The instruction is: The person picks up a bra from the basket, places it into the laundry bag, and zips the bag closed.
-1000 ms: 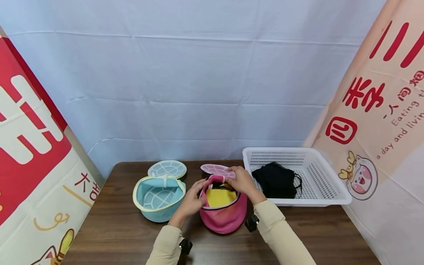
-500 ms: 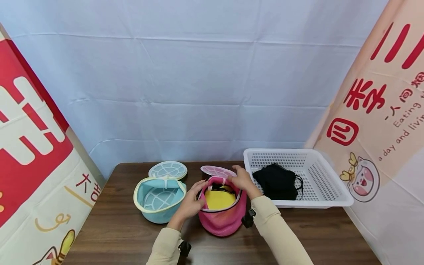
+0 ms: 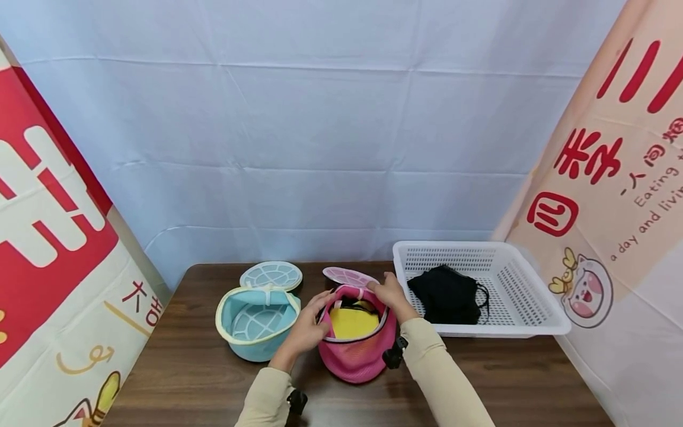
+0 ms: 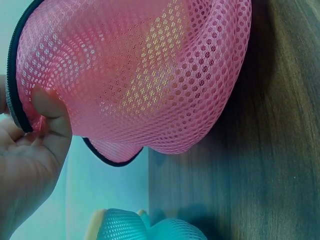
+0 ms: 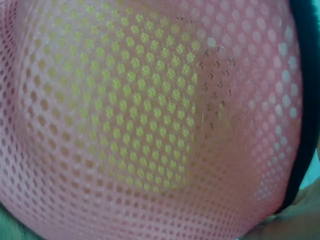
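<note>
A pink mesh bag [image 3: 354, 353] stands open on the brown table [image 3: 507, 379], with a yellow item [image 3: 353, 322] and something dark inside. My left hand [image 3: 308, 323] grips the bag's left rim, thumb pressed on the mesh [image 4: 50, 107]. At the far rim my right hand [image 3: 388, 292] holds the edge beside the bag's pink round lid [image 3: 347, 276]. The right wrist view is filled by the pink mesh [image 5: 150, 125] with yellow showing through.
A blue mesh bag [image 3: 257, 323] with its round lid [image 3: 271, 275] flipped back stands left of the pink one. A white plastic basket [image 3: 528, 290] holding a black garment [image 3: 447, 295] sits at the right. Printed banners flank the table.
Both hands stay on the pink bag's rim; the right hand has shifted slightly along the far edge, and the bag has settled a little.
</note>
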`<state>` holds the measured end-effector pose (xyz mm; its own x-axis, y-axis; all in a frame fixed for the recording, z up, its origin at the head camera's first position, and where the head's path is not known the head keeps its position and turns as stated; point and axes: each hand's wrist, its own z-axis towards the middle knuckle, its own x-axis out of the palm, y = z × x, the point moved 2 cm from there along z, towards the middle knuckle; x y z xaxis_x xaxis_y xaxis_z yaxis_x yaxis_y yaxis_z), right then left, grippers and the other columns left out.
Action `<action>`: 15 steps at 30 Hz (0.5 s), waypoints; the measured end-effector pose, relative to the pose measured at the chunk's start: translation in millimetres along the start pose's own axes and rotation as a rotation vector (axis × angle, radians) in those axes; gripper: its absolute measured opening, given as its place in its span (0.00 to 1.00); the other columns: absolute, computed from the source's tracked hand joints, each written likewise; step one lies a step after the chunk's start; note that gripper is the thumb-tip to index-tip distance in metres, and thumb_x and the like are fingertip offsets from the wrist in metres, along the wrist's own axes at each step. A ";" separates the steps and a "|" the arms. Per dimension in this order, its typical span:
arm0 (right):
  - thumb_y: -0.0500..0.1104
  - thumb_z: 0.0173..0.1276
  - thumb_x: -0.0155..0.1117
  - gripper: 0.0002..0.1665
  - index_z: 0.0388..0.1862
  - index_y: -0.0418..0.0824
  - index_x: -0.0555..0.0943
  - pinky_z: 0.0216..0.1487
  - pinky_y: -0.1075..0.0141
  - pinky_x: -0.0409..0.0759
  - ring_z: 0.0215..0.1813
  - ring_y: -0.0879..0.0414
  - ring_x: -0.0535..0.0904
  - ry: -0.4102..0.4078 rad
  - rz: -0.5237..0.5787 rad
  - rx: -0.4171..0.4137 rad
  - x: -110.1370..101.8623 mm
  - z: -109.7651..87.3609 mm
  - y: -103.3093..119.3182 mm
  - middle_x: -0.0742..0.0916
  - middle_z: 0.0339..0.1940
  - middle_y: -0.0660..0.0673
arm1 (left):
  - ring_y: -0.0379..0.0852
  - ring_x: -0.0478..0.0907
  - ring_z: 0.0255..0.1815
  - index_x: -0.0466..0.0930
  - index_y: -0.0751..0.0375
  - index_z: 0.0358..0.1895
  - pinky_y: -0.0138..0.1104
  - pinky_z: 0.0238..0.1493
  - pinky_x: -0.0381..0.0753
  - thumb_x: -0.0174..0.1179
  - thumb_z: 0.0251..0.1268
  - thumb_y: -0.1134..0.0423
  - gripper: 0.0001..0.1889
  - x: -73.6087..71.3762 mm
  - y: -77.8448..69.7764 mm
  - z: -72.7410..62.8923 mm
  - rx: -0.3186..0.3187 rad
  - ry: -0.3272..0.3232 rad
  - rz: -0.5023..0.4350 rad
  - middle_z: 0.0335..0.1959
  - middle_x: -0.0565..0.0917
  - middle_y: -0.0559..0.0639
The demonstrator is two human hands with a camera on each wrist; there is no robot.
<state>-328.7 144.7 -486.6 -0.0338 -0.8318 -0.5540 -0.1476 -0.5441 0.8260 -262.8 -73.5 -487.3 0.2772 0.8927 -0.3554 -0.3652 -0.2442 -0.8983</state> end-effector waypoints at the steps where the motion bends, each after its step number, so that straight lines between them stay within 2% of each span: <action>1: 0.45 0.64 0.55 0.39 0.66 0.21 0.56 0.61 0.48 0.60 0.64 0.34 0.61 -0.008 0.000 0.008 0.5 0.4 0.4 0.67 0.63 0.24 | 0.53 0.58 0.66 0.68 0.67 0.64 0.43 0.60 0.61 0.49 0.47 0.82 0.33 -0.5 -0.1 0.0 0.004 0.000 -0.001 0.67 0.62 0.57; 8: 0.48 0.69 0.49 0.36 0.62 0.19 0.61 0.61 0.49 0.61 0.62 0.35 0.64 -0.009 -0.031 0.094 5.8 5.4 2.3 0.69 0.61 0.24 | 0.55 0.57 0.67 0.67 0.69 0.63 0.42 0.60 0.61 0.49 0.47 0.84 0.33 -2.3 -0.6 0.6 0.012 0.005 0.003 0.67 0.61 0.60; 11: 0.52 0.71 0.46 0.35 0.62 0.22 0.65 0.61 0.50 0.61 0.62 0.37 0.64 0.021 -0.028 0.099 12.3 20.2 -11.0 0.70 0.61 0.27 | 0.58 0.57 0.66 0.67 0.72 0.63 0.43 0.60 0.61 0.48 0.48 0.85 0.32 -3.6 -9.1 -1.1 0.011 0.014 -0.010 0.67 0.61 0.64; 15: 0.62 0.69 0.45 0.42 0.59 0.25 0.70 0.56 0.54 0.68 0.58 0.40 0.70 0.044 -0.017 0.070 37.1 78.7 -76.6 0.75 0.56 0.29 | 0.62 0.56 0.66 0.65 0.76 0.62 0.47 0.59 0.60 0.47 0.48 0.86 0.31 -7.0 -25.9 -4.9 0.004 0.033 -0.041 0.66 0.59 0.69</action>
<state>-396.4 164.1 -578.7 0.0130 -0.8275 -0.5613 -0.2161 -0.5504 0.8064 -251.0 -75.3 -462.8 0.3214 0.8887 -0.3269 -0.3569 -0.2060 -0.9111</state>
